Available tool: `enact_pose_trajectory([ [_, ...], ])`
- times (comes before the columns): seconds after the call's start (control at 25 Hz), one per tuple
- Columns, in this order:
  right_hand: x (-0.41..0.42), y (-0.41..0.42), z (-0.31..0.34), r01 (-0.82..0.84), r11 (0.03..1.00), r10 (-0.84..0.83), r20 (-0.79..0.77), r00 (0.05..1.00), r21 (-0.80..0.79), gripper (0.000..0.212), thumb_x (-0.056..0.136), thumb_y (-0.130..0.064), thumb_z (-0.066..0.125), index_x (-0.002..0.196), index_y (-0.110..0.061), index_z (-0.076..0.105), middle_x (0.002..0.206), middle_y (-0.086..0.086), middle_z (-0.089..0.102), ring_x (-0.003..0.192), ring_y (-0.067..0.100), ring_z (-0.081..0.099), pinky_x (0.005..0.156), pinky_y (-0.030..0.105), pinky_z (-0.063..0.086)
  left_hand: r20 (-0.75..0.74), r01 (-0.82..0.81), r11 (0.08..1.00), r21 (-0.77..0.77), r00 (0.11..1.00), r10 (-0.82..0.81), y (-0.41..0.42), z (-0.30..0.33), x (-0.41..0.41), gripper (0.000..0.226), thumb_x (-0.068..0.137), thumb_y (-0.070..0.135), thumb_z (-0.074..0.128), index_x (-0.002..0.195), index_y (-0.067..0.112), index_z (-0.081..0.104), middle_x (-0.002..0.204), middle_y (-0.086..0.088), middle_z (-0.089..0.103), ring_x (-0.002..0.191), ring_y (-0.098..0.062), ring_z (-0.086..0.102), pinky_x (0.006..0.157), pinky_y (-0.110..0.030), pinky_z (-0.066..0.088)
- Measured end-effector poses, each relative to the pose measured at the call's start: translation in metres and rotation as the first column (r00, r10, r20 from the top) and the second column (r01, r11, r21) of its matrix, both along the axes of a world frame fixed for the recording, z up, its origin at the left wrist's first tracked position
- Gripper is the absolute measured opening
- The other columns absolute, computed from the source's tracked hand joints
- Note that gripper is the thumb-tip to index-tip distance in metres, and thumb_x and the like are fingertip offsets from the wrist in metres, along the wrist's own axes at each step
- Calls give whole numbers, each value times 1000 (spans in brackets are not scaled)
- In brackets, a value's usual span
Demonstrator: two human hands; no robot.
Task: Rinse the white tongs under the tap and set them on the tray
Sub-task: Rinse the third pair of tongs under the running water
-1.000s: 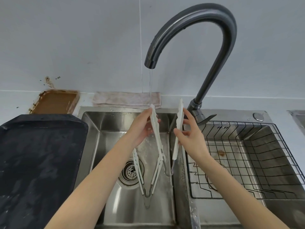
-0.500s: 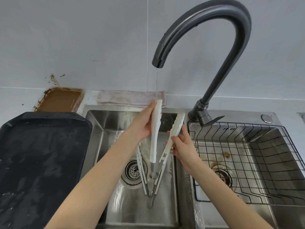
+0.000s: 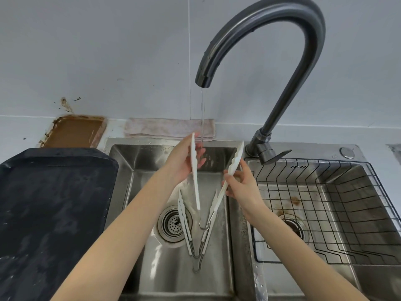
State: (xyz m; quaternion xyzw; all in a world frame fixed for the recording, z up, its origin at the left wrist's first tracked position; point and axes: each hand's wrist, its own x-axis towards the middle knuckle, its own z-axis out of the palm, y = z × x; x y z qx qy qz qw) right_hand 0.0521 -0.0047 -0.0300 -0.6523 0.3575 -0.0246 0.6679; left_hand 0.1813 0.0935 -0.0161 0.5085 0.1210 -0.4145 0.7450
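I hold a pair of white tongs [image 3: 197, 187] spread in a V over the left sink basin [image 3: 219, 268], hinge down. My left hand [image 3: 184, 161] grips the left arm near its tip. My right hand [image 3: 240, 183] pinches the right arm. A thin stream of water falls from the dark curved tap [image 3: 282, 40] just right of the left arm's tip. A second pair of white tongs [image 3: 186, 231] lies on the basin floor beside the drain [image 3: 171, 224]. The black tray [image 3: 54, 209] sits left of the sink.
A black wire rack [image 3: 325, 213] fills the right basin. A folded cloth [image 3: 169, 128] lies behind the sink. A rusty brown patch [image 3: 73, 131] marks the counter behind the tray. The tap lever [image 3: 275, 155] points right at the tap's base.
The tongs' left arm has shifted left, its tip now just beside the stream. My right hand has moved slightly right and spread the tongs wider.
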Motion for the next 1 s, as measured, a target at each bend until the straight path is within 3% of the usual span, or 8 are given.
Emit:
enact_pose_trajectory([
  [0.12, 11, 4, 8, -102, 990, 101, -15, 995, -101, 50, 91, -22, 55, 138, -21, 37, 100, -3, 56, 81, -1, 53, 61, 9, 44, -69, -75, 997, -11, 995, 74, 16, -15, -3, 34, 93, 49, 38, 98, 22, 58, 94, -2, 57, 88, -18, 57, 81, -38, 48],
  [0.2, 21, 8, 10, -161, 977, 157, -39, 987, -142, 47, 91, -28, 55, 134, -18, 43, 99, -3, 57, 81, 1, 53, 62, 10, 41, -74, -98, 995, -17, 993, 97, 26, -22, -4, 49, 93, 58, 23, 109, 22, 53, 103, -3, 57, 100, -20, 55, 88, -40, 44],
  [0.32, 37, 16, 12, -217, 965, 210, -62, 976, -146, 41, 90, -35, 53, 126, -16, 51, 103, 3, 62, 89, 11, 57, 70, 17, 44, -43, -136, 991, 6, 990, 136, 35, -28, -5, 47, 94, 56, 22, 117, 23, 46, 109, -2, 55, 98, -17, 55, 82, -36, 46],
  [0.44, 59, 16, 16, -186, 982, 187, -15, 982, 15, 27, 93, -37, 46, 108, -17, 56, 105, 3, 65, 101, 18, 62, 90, 30, 49, -35, -149, 986, 78, 988, 152, 39, -32, -2, 43, 95, 52, 24, 115, 22, 49, 101, 0, 56, 95, -16, 53, 75, -32, 45],
  [0.64, 82, 6, 26, -151, 900, 87, 170, 982, 409, 14, 95, -27, 47, 91, -18, 58, 79, -2, 60, 71, 11, 59, 60, 24, 47, -110, -165, 986, 37, 980, 168, 41, -35, 0, 42, 95, 52, 27, 100, 21, 54, 88, -2, 52, 68, -13, 46, 64, -29, 41],
  [0.76, 87, 6, 34, -148, 900, 132, 69, 989, 410, 25, 92, -39, 51, 80, -17, 55, 66, -2, 51, 53, 8, 52, 48, 20, 44, -112, -143, 989, 25, 983, 145, 39, -36, 0, 46, 95, 52, 25, 113, 18, 51, 90, -2, 52, 66, -13, 44, 63, -29, 41],
  [0.88, 94, 7, 40, -112, 906, 148, -57, 987, 409, 34, 90, -50, 47, 75, -19, 51, 62, -3, 47, 50, 9, 45, 47, 20, 40, -115, -143, 989, 23, 983, 145, 38, -36, -3, 44, 95, 51, 26, 112, 19, 51, 89, -2, 52, 66, -12, 44, 64, -29, 40],
  [1.0, 96, 6, 37, -68, 883, 101, -46, 994, 464, 38, 93, -49, 40, 73, -20, 53, 62, -4, 49, 48, 8, 46, 48, 22, 38, -118, -160, 987, 22, 980, 162, 39, -34, -3, 44, 95, 51, 27, 115, 19, 49, 88, -2, 51, 66, -12, 43, 64, -28, 38],
])
